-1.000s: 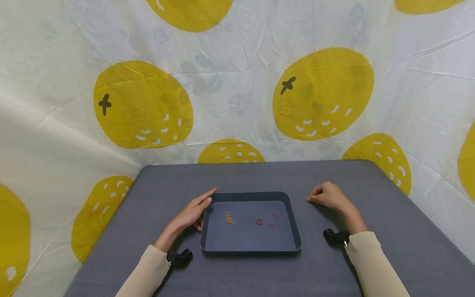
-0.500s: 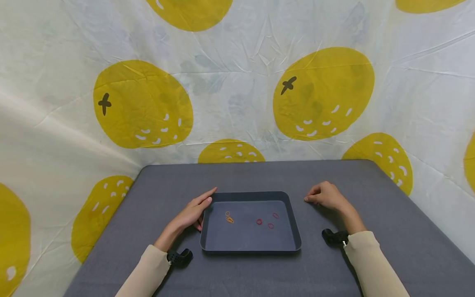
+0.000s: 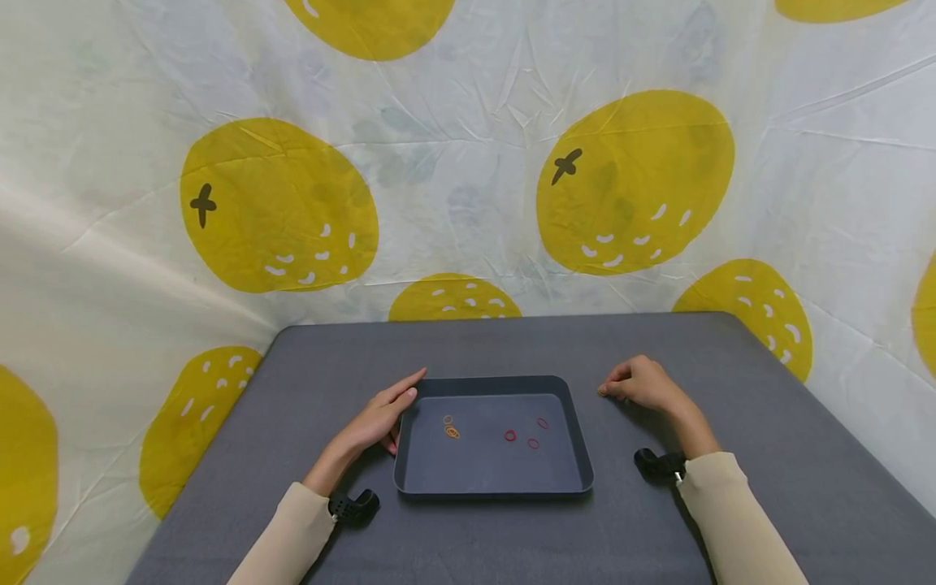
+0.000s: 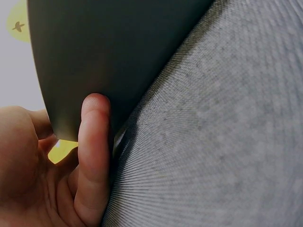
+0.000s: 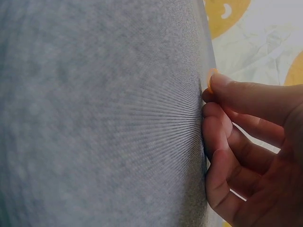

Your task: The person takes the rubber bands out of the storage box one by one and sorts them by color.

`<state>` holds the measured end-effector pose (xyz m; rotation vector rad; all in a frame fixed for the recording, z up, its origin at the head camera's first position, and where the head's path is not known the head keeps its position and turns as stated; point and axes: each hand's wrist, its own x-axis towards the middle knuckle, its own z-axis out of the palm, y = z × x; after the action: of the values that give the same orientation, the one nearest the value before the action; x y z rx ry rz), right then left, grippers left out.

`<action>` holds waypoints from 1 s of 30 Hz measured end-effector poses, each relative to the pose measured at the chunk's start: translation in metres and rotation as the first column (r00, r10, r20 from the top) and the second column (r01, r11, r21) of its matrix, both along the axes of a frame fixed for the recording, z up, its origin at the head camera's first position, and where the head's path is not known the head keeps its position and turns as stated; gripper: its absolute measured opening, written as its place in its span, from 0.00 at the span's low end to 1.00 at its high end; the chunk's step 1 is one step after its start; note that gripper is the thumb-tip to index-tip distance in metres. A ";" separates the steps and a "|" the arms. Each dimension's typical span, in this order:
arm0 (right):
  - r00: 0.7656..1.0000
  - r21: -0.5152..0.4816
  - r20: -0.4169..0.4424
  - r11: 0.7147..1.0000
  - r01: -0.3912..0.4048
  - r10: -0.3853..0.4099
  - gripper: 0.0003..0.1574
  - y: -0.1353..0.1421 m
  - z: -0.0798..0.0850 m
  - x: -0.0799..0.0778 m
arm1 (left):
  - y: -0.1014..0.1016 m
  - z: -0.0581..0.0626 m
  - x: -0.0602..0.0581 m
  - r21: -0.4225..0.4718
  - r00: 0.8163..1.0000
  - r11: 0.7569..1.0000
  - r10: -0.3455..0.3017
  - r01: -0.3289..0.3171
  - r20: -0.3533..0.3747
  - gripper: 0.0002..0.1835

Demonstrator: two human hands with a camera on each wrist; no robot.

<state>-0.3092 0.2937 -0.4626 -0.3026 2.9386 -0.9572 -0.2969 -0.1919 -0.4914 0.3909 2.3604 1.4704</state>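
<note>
- At ten o'clock on the dark tray (image 3: 483, 475), my left hand (image 3: 374, 418) holds its corner, thumb at the rim, one finger against the outer wall.
- Orange bands (image 3: 452, 432) lie close together inside, toward nine o'clock.
- Red bands (image 3: 510, 435) lie inside, toward three.
- Outside, at two o'clock, my right hand (image 3: 642, 383) pinches what seems a small orange loop (image 5: 209, 78), partly covered.

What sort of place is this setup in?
Probably an improvised indoor recording booth: a wrinkled white sheet printed with yellow fruit hangs behind and beside a grey fabric-topped table, and a black curved device is worn at each wrist.
</note>
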 end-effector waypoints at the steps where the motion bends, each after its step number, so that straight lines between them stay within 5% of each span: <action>1: 1.000 -0.002 0.002 1.000 -0.004 0.004 0.10 0.000 0.000 0.000 | 0.000 0.000 0.000 -0.001 1.000 1.000 -0.002 0.002 0.000 0.28; 30: 0.999 -0.016 0.027 1.000 -0.020 0.021 0.11 0.000 0.003 0.002 | 0.001 0.002 0.003 -0.006 1.000 1.000 0.000 0.000 -0.015 0.27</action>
<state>-0.3070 0.2935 -0.4593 -0.3172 2.8989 -0.9746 -0.2944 -0.1904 -0.4896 0.4012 2.3757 1.4656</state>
